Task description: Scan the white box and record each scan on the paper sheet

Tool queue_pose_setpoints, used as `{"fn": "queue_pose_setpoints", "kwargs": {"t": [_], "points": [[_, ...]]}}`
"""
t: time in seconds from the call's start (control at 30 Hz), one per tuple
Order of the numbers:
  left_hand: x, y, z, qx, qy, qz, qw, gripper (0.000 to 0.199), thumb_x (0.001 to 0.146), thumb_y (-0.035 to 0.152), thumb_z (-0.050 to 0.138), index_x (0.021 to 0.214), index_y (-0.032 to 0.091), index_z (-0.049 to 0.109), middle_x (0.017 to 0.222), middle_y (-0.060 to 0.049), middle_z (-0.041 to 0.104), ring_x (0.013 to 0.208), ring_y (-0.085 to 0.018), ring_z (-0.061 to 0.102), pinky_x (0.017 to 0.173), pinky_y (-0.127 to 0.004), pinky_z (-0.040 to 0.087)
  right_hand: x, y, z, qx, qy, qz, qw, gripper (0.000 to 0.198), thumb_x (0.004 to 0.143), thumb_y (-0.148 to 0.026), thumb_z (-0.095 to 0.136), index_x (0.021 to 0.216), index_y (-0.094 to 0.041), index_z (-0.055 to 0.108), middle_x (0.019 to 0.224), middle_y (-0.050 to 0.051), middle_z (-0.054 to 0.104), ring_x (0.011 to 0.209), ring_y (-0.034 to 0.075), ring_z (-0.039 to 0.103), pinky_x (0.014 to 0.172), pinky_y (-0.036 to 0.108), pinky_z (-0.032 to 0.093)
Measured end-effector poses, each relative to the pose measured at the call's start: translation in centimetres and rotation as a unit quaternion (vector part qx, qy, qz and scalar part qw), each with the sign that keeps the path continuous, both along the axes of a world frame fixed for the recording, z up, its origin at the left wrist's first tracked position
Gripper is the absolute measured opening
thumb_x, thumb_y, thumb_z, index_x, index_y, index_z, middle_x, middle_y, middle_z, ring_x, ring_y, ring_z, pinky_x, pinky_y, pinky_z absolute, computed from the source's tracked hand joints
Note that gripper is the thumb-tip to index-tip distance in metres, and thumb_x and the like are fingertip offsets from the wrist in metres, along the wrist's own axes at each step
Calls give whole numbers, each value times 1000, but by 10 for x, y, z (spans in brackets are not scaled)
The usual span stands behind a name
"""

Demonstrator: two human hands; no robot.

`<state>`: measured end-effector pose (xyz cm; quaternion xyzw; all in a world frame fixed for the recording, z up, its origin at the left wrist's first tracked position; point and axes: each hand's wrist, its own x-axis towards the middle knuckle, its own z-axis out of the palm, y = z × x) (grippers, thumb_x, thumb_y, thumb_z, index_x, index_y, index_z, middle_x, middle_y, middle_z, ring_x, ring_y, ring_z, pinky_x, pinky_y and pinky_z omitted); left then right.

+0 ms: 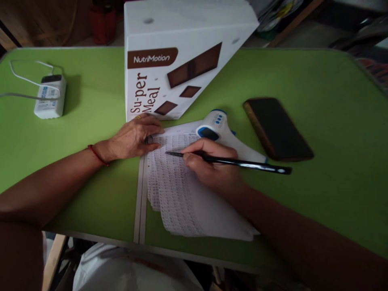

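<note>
My right hand [212, 163] grips a black pen [248, 163], its tip pointing left over the written paper. I cannot tell whether the tip touches the sheet. Under it lies a stack of papers [182, 202] covered in rows of small handwriting, with curled lower edges. My left hand [136, 135] rests on the stack's upper left edge, thumb and forefinger apart, a small dark thing [148, 140] showing between them. Just beyond my right hand, a white and blue infrared thermometer [230, 139] lies on the papers' upper right part, partly hidden by the hand.
A large white NutriMotion box [157, 32] stands behind the papers. To the right lies a dark phone [279, 129] in a brown case. A white adapter [51, 97] with cables sits at left on the green table [91, 121]. A seam runs down the tabletop.
</note>
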<state>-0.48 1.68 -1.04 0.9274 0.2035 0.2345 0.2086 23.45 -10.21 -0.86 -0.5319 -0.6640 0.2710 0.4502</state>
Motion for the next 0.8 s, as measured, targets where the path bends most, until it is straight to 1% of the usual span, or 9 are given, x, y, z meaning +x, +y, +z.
{"fn": "queue_pose_setpoints", "kwargs": {"t": [0.2,0.27,0.43,0.57,0.7,0.8], "points": [[-1,0,-1,3,1,-1,1000,20,98,28,78,117,23,80,131,-12,82,129,-32,75,114,-53,65,-1,1,3,12,5,6,1000,13,83,-21,72,73,-29,69,54,-4,58,43,14,45,44,31,38],[-1,0,-1,5,1,0,1000,20,98,29,78,117,22,80,132,-13,82,130,-33,74,114,-53,65,-1,1,4,18,4,13,1000,12,82,-20,70,74,-29,69,55,-4,59,44,13,45,44,31,37],[0,0,0,8,5,1,1000,20,97,28,77,116,21,80,132,-13,82,130,-34,74,113,-55,64,1,1,3,-1,-19,-4,1000,12,82,-23,72,72,-30,68,54,-3,60,44,14,46,42,31,36],[1,0,0,-1,12,1,1000,19,98,30,74,115,23,80,132,-13,82,130,-33,74,115,-54,64,1,2,0,-3,-5,-25,1000,13,83,-26,74,72,-30,69,53,-2,59,43,15,47,41,31,35],[1,1,0,-3,7,-1,1000,18,99,33,73,113,24,80,130,-12,82,129,-33,74,115,-56,63,2,2,1,-6,-4,-21,1000,13,82,-27,74,70,-30,70,53,-3,60,43,14,45,41,31,34],[1,1,1,-3,3,-4,1000,18,99,32,72,113,24,80,130,-13,82,128,-33,73,114,-56,63,2,2,1,-3,0,-11,1000,12,79,-24,72,69,-29,71,54,-3,61,43,13,45,42,30,34]]}}
